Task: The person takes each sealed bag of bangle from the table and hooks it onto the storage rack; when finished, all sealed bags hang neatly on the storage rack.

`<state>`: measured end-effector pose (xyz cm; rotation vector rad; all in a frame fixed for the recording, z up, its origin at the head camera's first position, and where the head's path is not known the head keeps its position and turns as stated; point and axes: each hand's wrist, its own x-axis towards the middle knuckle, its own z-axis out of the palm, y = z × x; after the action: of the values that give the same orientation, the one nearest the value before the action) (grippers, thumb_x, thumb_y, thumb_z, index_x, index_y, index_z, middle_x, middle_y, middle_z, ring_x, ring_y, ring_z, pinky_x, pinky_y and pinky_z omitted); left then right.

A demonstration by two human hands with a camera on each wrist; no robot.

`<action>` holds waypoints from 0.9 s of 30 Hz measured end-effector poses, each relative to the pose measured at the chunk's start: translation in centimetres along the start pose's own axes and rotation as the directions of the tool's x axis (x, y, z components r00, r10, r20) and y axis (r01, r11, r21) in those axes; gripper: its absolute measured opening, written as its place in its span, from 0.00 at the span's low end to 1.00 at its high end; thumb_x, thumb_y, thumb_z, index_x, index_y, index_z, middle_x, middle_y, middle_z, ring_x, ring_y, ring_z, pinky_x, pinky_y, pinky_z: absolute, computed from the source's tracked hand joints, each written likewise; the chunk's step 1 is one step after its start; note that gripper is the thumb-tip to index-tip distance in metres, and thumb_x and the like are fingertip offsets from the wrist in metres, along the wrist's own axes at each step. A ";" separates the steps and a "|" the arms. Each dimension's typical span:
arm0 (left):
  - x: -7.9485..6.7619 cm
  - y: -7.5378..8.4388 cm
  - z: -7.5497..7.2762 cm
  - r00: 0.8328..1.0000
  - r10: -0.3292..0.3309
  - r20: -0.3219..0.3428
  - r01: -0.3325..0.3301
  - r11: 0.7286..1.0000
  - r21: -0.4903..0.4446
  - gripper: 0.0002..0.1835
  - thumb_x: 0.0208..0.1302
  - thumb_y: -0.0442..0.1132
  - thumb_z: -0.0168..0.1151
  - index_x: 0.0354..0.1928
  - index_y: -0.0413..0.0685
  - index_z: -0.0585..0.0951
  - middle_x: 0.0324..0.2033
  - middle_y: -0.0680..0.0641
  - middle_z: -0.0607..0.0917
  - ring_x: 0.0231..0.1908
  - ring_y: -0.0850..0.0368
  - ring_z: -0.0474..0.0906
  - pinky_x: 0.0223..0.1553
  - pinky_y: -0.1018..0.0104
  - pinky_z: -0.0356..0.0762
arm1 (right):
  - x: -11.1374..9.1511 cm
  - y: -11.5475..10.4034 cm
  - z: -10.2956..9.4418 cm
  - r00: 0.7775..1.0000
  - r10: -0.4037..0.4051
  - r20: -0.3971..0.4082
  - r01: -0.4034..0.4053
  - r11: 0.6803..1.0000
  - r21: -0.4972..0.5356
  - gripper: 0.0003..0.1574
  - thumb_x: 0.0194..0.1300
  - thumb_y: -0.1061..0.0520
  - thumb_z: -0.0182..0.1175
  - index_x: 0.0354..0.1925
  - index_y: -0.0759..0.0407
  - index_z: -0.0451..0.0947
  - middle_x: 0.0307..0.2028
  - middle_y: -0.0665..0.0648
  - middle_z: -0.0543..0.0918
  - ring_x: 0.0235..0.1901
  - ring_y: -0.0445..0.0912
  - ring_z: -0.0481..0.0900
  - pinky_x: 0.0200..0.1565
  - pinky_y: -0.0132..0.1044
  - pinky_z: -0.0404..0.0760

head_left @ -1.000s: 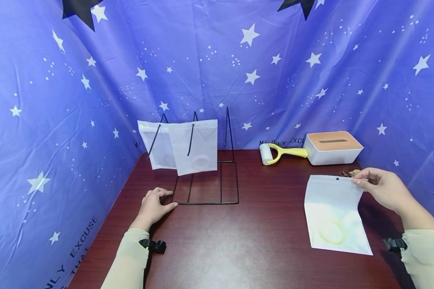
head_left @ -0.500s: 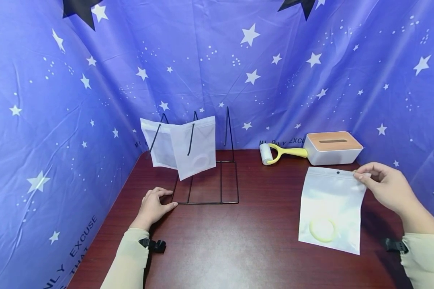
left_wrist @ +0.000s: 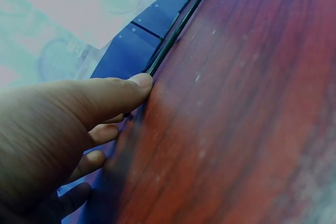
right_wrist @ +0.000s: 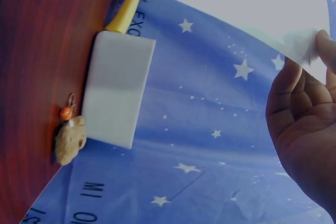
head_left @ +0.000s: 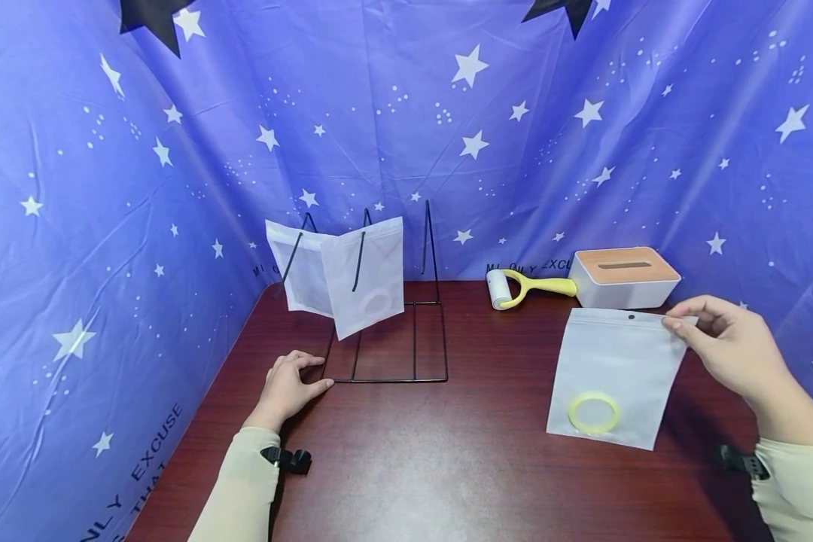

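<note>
My left hand (head_left: 287, 388) holds the front left corner of a black wire display rack (head_left: 400, 382), its thumb (left_wrist: 139, 81) on the front rod. Two white zip bags, a front one (head_left: 373, 263) and one behind it to the left (head_left: 301, 282), hang on the rack's hooks. A pale ring shows faintly through the front bag. On the right, my right hand (head_left: 735, 342) pinches the top right corner of another white zip bag (head_left: 623, 361) between thumb and fingers. This bag hangs above the table, with a yellow ring (head_left: 594, 413) inside and a small hole near its top.
At the back right stand a white tissue box (head_left: 626, 290) with a wooden lid and a yellow-handled lint roller (head_left: 538, 286). A small tan plush charm (right_wrist: 71, 140) lies beside the box in the right wrist view. Starry blue cloth (head_left: 474, 188) surrounds the dark red table (head_left: 406, 467).
My right hand has raised the zip bag and shifted it slightly left, uncovering its yellow ring more clearly. The hanging bags have swung a little. My left hand has stayed put.
</note>
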<state>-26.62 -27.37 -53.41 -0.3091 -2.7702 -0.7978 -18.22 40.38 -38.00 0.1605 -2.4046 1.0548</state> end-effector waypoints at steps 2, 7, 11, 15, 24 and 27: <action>0.0 0.0 0.0 1.000 -0.001 0.002 0.001 1.000 -0.001 0.27 0.54 0.51 0.83 0.55 0.50 0.89 0.50 0.49 0.84 0.53 0.44 0.73 0.56 0.41 0.67 | 0.0 -0.4 0.0 1.000 -0.013 0.000 0.013 1.000 0.003 0.02 0.70 0.59 0.70 0.40 0.53 0.85 0.19 0.47 0.78 0.17 0.38 0.67 0.19 0.38 0.61; 0.0 0.0 0.0 1.000 0.001 0.001 -0.001 1.000 0.003 0.28 0.55 0.51 0.83 0.56 0.49 0.89 0.51 0.48 0.84 0.54 0.44 0.73 0.56 0.40 0.67 | -0.1 -1.8 0.0 0.999 -0.036 -0.012 0.036 0.999 0.002 0.03 0.69 0.61 0.71 0.39 0.54 0.85 0.20 0.47 0.81 0.17 0.36 0.70 0.19 0.36 0.64; 0.0 0.1 0.0 1.000 0.000 0.002 0.000 1.000 0.004 0.28 0.55 0.51 0.83 0.56 0.49 0.89 0.51 0.48 0.84 0.55 0.43 0.73 0.57 0.39 0.67 | -0.1 -2.8 0.1 0.999 -0.033 -0.024 0.033 0.999 -0.004 0.04 0.68 0.61 0.71 0.40 0.53 0.86 0.20 0.47 0.82 0.17 0.35 0.72 0.19 0.34 0.66; 0.0 0.0 0.0 1.000 -0.004 0.006 0.004 1.000 0.006 0.28 0.55 0.51 0.83 0.56 0.49 0.89 0.51 0.48 0.84 0.55 0.43 0.73 0.57 0.40 0.67 | 0.1 -3.3 0.4 0.998 -0.042 -0.049 0.041 0.999 -0.006 0.05 0.66 0.62 0.72 0.40 0.54 0.86 0.19 0.48 0.82 0.17 0.34 0.72 0.19 0.31 0.67; 0.0 -0.1 0.0 1.000 -0.006 0.006 0.006 1.000 0.002 0.28 0.55 0.52 0.83 0.56 0.50 0.89 0.51 0.49 0.84 0.55 0.44 0.73 0.57 0.40 0.67 | 0.7 -4.3 1.4 0.988 -0.109 -0.108 0.111 0.994 0.011 0.06 0.63 0.66 0.73 0.37 0.58 0.87 0.17 0.49 0.81 0.16 0.33 0.73 0.19 0.27 0.68; 0.0 -0.1 0.0 1.000 -0.006 0.006 0.005 1.000 0.004 0.28 0.55 0.52 0.82 0.56 0.51 0.89 0.51 0.49 0.84 0.55 0.44 0.73 0.57 0.40 0.67 | 0.9 -4.8 1.7 0.987 -0.111 -0.112 0.114 0.993 0.025 0.06 0.63 0.66 0.73 0.37 0.58 0.87 0.16 0.48 0.80 0.15 0.33 0.72 0.18 0.27 0.67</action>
<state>-26.66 -27.47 -53.51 -0.3035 -2.7787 -0.7936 -18.19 35.92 -35.37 0.2397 -2.2536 1.0226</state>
